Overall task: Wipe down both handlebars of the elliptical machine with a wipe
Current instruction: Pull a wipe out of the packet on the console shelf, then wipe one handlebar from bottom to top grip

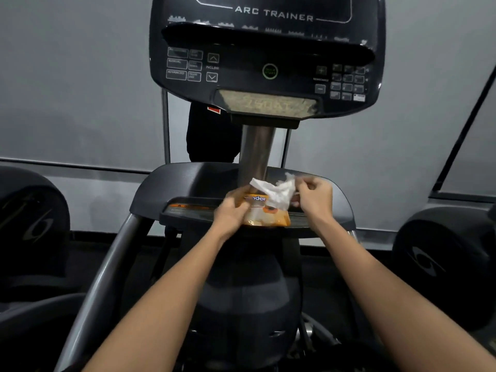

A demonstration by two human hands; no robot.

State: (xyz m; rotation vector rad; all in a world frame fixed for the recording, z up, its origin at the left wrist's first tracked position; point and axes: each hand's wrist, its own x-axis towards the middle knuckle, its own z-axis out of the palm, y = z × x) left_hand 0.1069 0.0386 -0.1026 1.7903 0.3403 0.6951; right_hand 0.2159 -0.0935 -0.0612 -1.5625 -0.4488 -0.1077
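An orange pack of wipes [268,214] lies on the dark shelf [188,183] of the elliptical, below the console. My left hand [232,212] grips the pack's left side. My right hand [314,196] pinches a white wipe [276,191] that sticks up out of the pack's top. A grey handlebar [107,267] runs down from the shelf's left corner toward the bottom left. Of the right handlebar only a short grey stub [353,234] shows past my right forearm.
The black console [268,68] marked ARC TRAINER hangs above on a steel post [256,154]. Dark rounded housings of neighbouring machines sit at the left [32,224] and right [445,261]. A grey wall fills the background.
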